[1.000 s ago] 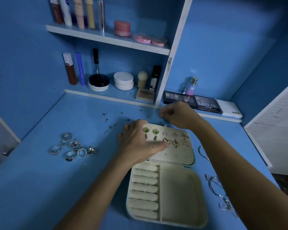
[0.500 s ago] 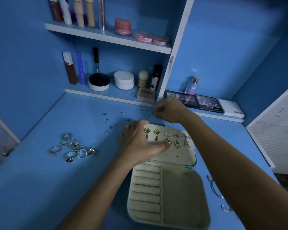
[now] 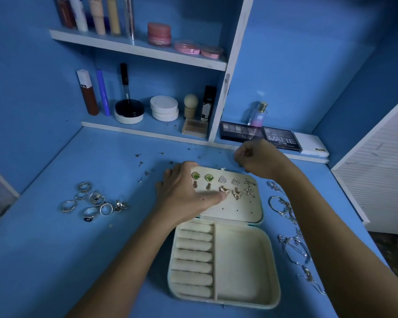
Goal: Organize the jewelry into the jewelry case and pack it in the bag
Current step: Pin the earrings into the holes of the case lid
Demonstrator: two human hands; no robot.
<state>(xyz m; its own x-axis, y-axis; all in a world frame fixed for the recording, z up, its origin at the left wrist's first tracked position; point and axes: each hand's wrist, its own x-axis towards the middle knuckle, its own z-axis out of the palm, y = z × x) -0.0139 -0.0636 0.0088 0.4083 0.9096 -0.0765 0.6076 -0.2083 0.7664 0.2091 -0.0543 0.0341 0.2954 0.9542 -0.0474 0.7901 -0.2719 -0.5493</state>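
In the head view, the left hand lies spread on the earring panel of the jewelry case, near the worktop's middle. The right hand has moved behind the panel's far edge, fingers curled; whether it pinches an earring back, I cannot tell. The rings wait near the left edge.

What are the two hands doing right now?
Left hand: open, pressing the case lid.
Right hand: fingers curled; whether it holds anything cannot be told.

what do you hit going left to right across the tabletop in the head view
rings → loose earring backs → left hand → earrings on the case lid → bracelets and chains
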